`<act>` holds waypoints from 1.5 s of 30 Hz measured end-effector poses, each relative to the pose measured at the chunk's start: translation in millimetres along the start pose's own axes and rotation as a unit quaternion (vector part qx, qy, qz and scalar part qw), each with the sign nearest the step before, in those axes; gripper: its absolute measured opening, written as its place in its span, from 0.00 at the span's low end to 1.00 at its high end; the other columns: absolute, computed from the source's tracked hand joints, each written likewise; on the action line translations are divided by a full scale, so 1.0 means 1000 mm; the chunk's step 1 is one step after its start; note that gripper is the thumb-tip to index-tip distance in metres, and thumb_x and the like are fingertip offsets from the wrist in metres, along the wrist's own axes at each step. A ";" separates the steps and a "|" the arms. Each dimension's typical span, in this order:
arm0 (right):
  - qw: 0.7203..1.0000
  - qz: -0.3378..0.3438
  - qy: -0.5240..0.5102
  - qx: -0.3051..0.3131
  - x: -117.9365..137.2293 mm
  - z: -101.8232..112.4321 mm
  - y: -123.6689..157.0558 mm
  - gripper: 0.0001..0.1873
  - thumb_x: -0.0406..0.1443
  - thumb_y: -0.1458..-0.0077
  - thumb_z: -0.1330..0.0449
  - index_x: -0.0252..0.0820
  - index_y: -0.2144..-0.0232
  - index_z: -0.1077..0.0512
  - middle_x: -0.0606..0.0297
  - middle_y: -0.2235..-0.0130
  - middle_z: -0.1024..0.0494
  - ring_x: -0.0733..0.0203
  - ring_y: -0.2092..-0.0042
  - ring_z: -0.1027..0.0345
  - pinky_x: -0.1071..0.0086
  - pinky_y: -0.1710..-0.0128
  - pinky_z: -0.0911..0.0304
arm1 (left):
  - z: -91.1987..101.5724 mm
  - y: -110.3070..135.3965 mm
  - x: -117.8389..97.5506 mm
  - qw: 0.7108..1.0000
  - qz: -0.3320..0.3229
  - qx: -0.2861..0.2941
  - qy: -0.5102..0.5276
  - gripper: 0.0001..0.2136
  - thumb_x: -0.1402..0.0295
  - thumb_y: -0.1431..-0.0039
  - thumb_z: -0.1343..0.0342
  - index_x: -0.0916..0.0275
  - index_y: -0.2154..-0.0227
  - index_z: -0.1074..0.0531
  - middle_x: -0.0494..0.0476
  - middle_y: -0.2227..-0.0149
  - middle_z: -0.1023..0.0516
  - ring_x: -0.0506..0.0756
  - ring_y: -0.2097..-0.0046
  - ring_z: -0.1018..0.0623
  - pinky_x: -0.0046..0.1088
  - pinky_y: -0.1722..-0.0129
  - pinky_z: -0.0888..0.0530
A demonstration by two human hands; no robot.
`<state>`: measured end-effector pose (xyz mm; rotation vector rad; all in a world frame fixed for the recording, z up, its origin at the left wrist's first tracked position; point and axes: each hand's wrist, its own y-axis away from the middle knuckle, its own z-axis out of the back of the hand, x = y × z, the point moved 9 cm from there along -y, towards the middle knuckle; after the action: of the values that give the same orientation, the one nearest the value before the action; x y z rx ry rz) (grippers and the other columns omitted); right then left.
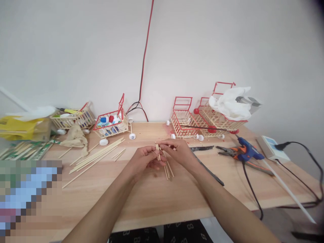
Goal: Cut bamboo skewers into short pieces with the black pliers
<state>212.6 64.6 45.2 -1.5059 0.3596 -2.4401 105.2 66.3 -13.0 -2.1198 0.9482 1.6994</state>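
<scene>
Right at the centre of the clock we had the short sticks (158,152), upright in our left hand (145,157), its thumb pinching them against curled fingers! Our right hand (177,150) came in from three o'clock, fingers bent, tips at the upper ends; whether they gripped or merely steadied, we couldn't tell. More loose sticks (167,171) lay at five o'clock, the long sticks (97,156) at nine, the blue glue gun (249,151) out at three, and a red-trimmed cart (184,118) between one and two. Featherlight, these pieces, we judged: stiff, dry, hardly slippery, but thin enough to snap under a sideways bend. Mid-length, between thumb and finger pads, looked our best hold, with only gentle pressure!
</scene>
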 end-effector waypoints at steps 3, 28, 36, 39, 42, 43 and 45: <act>1.000 -0.009 -0.027 0.005 -0.003 -0.001 -0.001 0.10 0.37 0.48 0.43 0.45 0.64 0.22 0.64 0.65 0.20 0.60 0.64 0.28 0.69 0.66 0.37 | -0.001 0.000 -0.003 1.000 -0.013 0.003 -0.013 0.17 0.58 0.48 0.42 0.67 0.62 0.29 0.64 0.65 0.21 0.53 0.68 0.21 0.22 0.74 0.28; 0.986 -0.095 -0.138 0.016 -0.014 -0.014 0.003 0.15 0.46 0.54 0.39 0.39 0.72 0.25 0.67 0.76 0.29 0.67 0.75 0.39 0.74 0.79 0.46 | 0.128 0.081 -0.062 0.695 -0.006 -0.316 -0.646 0.04 0.70 0.51 0.46 0.63 0.72 0.29 0.59 0.66 0.27 0.57 0.63 0.28 0.28 0.66 0.36; 0.987 -0.058 -0.138 0.061 -0.022 -0.032 0.005 0.14 0.45 0.53 0.39 0.39 0.73 0.25 0.66 0.74 0.26 0.65 0.72 0.34 0.71 0.69 0.40 | 0.122 0.058 -0.058 0.708 0.036 -0.273 -0.650 0.07 0.79 0.58 0.46 0.62 0.83 0.36 0.54 0.76 0.30 0.55 0.69 0.29 0.27 0.71 0.40; 0.987 -0.042 -0.136 0.073 -0.019 -0.037 0.007 0.14 0.44 0.51 0.40 0.38 0.73 0.25 0.65 0.74 0.25 0.64 0.71 0.34 0.71 0.69 0.40 | 0.122 0.060 -0.062 0.714 0.034 -0.282 -0.640 0.08 0.80 0.59 0.45 0.62 0.84 0.37 0.54 0.77 0.30 0.55 0.70 0.29 0.27 0.71 0.41; 0.986 -0.038 -0.144 0.076 -0.013 -0.038 0.009 0.14 0.44 0.51 0.40 0.37 0.74 0.25 0.65 0.74 0.25 0.64 0.71 0.34 0.72 0.69 0.40 | 0.116 0.070 -0.067 0.715 0.019 -0.313 -0.625 0.05 0.76 0.55 0.46 0.63 0.81 0.35 0.54 0.76 0.29 0.55 0.68 0.29 0.27 0.70 0.39; 0.985 -0.042 -0.149 0.075 -0.011 -0.038 0.009 0.14 0.44 0.51 0.40 0.37 0.73 0.25 0.65 0.75 0.25 0.64 0.71 0.34 0.72 0.69 0.40 | 0.111 0.074 -0.069 0.720 0.008 -0.322 -0.614 0.04 0.74 0.52 0.47 0.63 0.79 0.35 0.54 0.75 0.29 0.54 0.68 0.29 0.26 0.70 0.38; 0.983 -0.051 -0.162 0.068 -0.009 -0.037 0.010 0.14 0.44 0.52 0.40 0.37 0.73 0.25 0.65 0.75 0.25 0.64 0.71 0.33 0.72 0.69 0.39 | 0.092 0.077 -0.065 0.785 -0.026 -0.311 -0.535 0.05 0.67 0.48 0.48 0.63 0.75 0.33 0.53 0.74 0.28 0.53 0.69 0.29 0.25 0.70 0.37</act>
<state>184.2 61.0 18.4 -1.8579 0.0508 -2.1866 -21.3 82.0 36.8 -0.9341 -0.0457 2.8604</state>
